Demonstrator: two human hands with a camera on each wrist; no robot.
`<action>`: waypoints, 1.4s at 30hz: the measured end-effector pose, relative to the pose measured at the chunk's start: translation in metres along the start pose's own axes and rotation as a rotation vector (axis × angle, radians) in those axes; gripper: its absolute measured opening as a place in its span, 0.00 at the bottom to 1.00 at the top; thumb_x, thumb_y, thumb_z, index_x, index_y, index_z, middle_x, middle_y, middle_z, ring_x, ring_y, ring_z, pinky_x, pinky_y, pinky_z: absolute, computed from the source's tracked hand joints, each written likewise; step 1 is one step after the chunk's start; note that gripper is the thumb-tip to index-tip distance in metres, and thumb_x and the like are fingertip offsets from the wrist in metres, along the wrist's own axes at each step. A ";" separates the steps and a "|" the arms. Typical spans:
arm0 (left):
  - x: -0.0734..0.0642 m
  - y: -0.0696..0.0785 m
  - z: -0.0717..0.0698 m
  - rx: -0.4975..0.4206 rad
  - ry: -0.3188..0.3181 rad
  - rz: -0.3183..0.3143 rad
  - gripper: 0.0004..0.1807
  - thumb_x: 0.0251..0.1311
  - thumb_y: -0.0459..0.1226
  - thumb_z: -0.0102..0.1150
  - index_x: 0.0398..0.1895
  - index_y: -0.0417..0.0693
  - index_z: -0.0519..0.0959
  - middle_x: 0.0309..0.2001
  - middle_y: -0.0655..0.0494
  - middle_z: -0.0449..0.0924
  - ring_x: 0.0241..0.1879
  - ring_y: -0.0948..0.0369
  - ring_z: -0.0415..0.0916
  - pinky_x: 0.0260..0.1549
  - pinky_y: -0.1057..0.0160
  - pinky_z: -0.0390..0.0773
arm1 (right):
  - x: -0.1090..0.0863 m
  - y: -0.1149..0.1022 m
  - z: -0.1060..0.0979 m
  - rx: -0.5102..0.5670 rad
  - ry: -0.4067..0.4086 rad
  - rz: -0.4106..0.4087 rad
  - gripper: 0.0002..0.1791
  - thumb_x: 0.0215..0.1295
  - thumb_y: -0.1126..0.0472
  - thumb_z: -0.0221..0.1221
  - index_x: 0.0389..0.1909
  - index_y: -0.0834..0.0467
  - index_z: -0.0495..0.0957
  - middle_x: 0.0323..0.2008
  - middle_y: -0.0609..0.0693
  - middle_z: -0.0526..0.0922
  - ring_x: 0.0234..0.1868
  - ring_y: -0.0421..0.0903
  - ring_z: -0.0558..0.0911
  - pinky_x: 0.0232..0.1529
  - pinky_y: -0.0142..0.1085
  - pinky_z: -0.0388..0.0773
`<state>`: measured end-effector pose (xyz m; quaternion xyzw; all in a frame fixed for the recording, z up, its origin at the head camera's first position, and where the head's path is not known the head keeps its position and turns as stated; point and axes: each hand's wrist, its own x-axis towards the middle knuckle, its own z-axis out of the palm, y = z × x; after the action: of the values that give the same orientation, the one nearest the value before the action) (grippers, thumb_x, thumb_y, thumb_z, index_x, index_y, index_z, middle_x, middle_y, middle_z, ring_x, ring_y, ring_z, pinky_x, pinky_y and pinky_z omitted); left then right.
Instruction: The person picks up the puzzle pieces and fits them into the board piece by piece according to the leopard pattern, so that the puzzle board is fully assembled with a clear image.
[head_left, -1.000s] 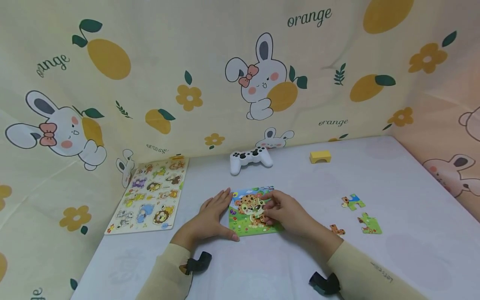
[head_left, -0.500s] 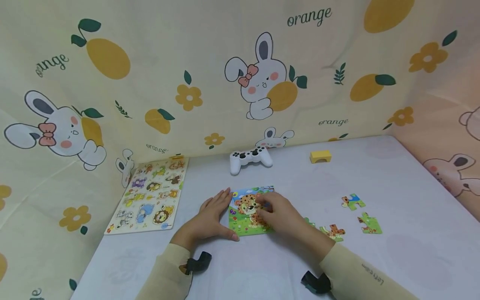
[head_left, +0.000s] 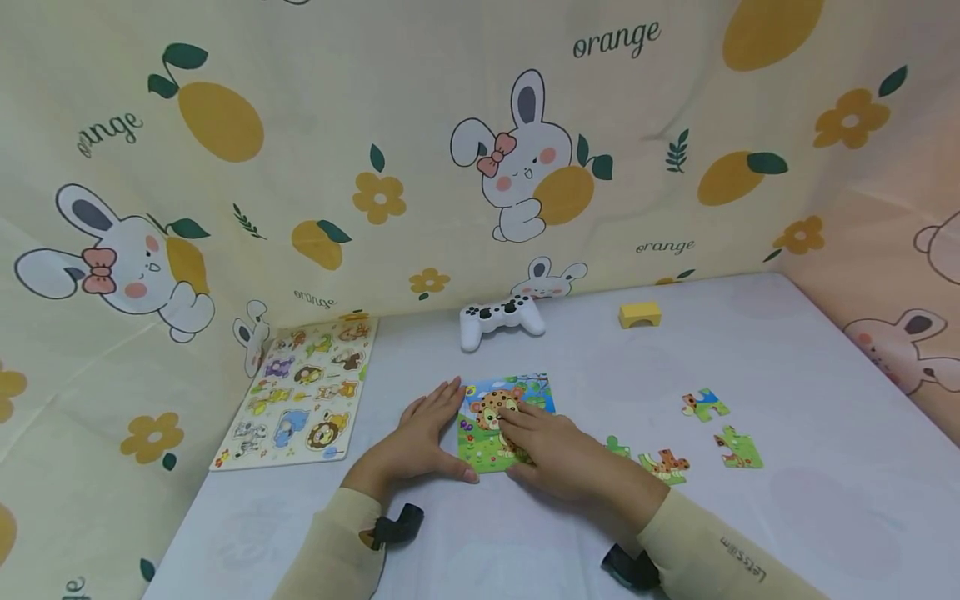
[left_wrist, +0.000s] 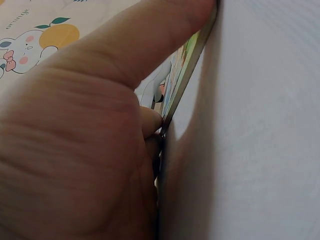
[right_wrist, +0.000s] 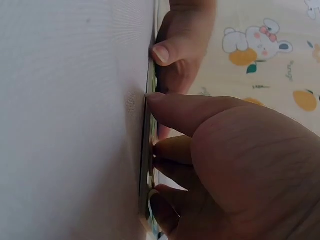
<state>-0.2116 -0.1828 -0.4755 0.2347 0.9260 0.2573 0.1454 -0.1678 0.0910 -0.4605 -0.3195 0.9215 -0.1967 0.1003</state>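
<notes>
A small square jigsaw puzzle [head_left: 480, 458] with a cartoon leopard on green grass lies in the middle of the table. My left hand [head_left: 422, 440] rests along its left side, fingers pointing away and thumb near the front left corner. Over the puzzle's right half, my right hand [head_left: 558, 452] presses with extended fingers on the leopard picture, hiding part of it. In the right wrist view its thumb [right_wrist: 175, 111] touches the board's edge. Loose jigsaw pieces lie to the right: a green one [head_left: 617, 447], a spotted one [head_left: 666, 465], and farther out a blue-green one [head_left: 707, 404] and a green one [head_left: 738, 447].
A larger animal puzzle board [head_left: 300, 396] lies at the left of the white table [head_left: 840, 417]. Toward the back are a white game controller [head_left: 501, 318] and a yellow arched block [head_left: 640, 314]. A patterned cloth [head_left: 420, 100] hangs behind the table.
My right hand has shifted left over the puzzle, and its bent fingers have straightened onto the picture. Loose pieces beside its forearm have come into sight. My left hand stays put.
</notes>
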 end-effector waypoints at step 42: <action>-0.001 -0.001 0.002 -0.002 0.005 -0.007 0.77 0.42 0.66 0.86 0.90 0.49 0.50 0.89 0.60 0.37 0.86 0.57 0.30 0.81 0.46 0.32 | -0.042 0.050 -0.033 0.864 0.215 -0.044 0.34 0.91 0.44 0.29 0.82 0.58 0.65 0.74 0.64 0.72 0.71 0.66 0.73 0.64 0.59 0.76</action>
<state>-0.2109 -0.1834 -0.4776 0.2306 0.9270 0.2582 0.1442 -0.1729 0.1629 -0.4493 -0.2458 0.7530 -0.5977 0.1241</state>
